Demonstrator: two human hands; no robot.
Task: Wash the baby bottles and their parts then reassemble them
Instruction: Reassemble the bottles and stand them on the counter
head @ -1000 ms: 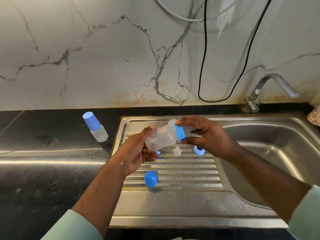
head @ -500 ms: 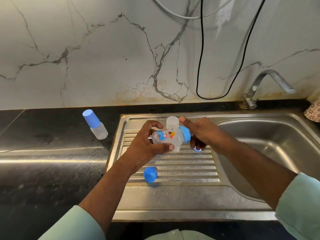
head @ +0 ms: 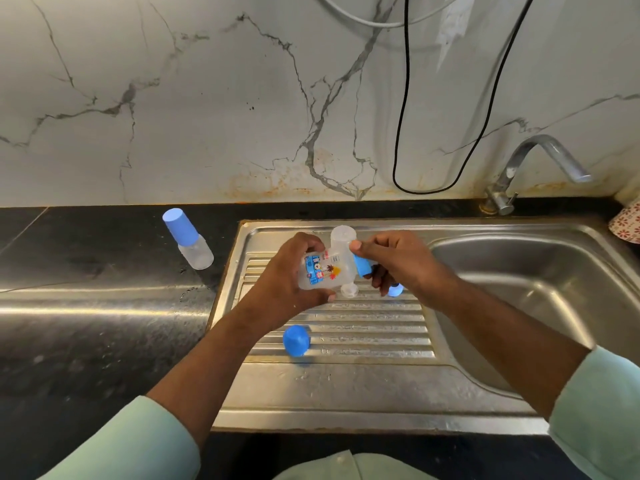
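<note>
Over the ribbed drainboard (head: 363, 327) my left hand (head: 294, 275) grips a clear baby bottle (head: 323, 271) lying sideways, its printed label facing up. My right hand (head: 398, 261) holds the bottle's blue collar ring (head: 362, 265) between thumb and fingers. Behind the held bottle stands a second clear bottle body (head: 343, 235). A clear nipple (head: 349, 290) and a blue ring (head: 394, 291) lie on the drainboard under my hands. A blue cap (head: 296, 340) rests nearer to me. An assembled bottle with a blue cap (head: 188, 239) stands on the black counter at the left.
The steel sink basin (head: 519, 278) lies to the right, with the tap (head: 540, 168) behind it. A black cable (head: 403, 133) hangs down the marble wall. A patterned object (head: 628, 221) sits at the far right edge. Black counter (head: 86, 323) stretches left.
My left hand has turned the bottle so its label faces up and now wraps round its body. The right hand has stayed on the blue ring, and both hands sit a little farther back.
</note>
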